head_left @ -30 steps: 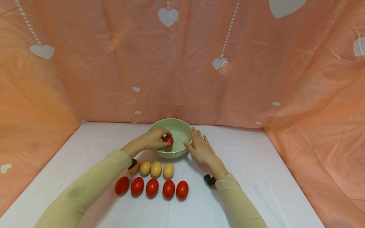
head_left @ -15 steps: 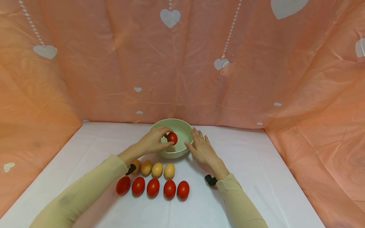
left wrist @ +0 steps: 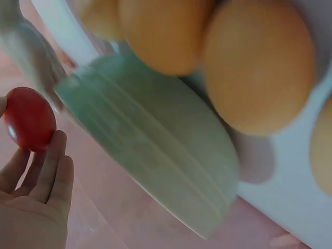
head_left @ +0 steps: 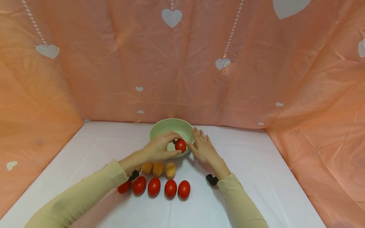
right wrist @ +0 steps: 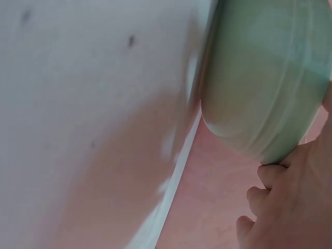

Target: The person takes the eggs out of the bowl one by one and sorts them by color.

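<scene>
A glossy red egg [head_left: 180, 145] is pinched between the thumb and fingertips of my left hand [head_left: 163, 146]. It is held above the front right part of a pale green bowl [head_left: 159, 126], close to the rim. In the left wrist view, the same red egg [left wrist: 31, 119] sits at the fingertips, beside the outer wall of the bowl [left wrist: 150, 140]. My right hand [head_left: 203, 148] lies with its fingers extended along the right side of the bowl. The right wrist view shows its fingers [right wrist: 272, 174] right at the bowl's rim. The bowl's front left is hidden behind the left hand.
Several yellow-brown eggs [head_left: 170, 171] stand in a row just in front of the bowl. Nearer still is a row of several red eggs [head_left: 154, 186], partly covered by the left wrist. A white cloth [head_left: 242, 158] covers the table, with a peach curtain [head_left: 182, 79] behind it.
My left hand has lifted the red egg from inside the bowl and shifted it right and toward the near rim. The right hand stays at the bowl's side.
</scene>
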A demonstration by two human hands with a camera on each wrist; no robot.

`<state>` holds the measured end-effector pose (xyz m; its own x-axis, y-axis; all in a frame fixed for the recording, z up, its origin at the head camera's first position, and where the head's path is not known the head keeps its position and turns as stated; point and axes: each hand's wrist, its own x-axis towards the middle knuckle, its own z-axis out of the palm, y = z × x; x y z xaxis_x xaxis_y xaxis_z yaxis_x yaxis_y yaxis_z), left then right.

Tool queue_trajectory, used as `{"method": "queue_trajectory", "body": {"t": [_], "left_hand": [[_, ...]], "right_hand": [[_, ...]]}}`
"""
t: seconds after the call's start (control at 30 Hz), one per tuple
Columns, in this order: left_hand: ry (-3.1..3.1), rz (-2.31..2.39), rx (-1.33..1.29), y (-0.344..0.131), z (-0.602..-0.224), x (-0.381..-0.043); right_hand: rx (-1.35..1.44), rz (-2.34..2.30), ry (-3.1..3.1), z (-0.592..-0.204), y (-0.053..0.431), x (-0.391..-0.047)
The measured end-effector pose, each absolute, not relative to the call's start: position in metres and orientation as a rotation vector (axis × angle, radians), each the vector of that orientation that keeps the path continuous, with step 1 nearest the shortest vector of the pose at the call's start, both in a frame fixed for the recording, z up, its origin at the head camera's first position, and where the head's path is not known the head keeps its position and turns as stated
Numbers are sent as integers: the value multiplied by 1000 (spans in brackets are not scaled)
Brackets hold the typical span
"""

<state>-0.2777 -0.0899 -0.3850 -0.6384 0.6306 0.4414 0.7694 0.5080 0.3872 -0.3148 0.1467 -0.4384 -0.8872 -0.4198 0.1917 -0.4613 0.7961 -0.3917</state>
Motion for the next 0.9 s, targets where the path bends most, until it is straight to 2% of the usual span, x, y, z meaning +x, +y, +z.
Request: {"method": "queue_trajectory", "body": {"t": [0.5, 0.9], "left_hand": [[-2578, -865, -1330, -55, -388, -243], [-2690, -698, -1401, -35, -397, -223]], "right_hand": [[757, 705, -2864, -440, 148, -317], [767, 728, -2849, -439, 147, -315]]}}
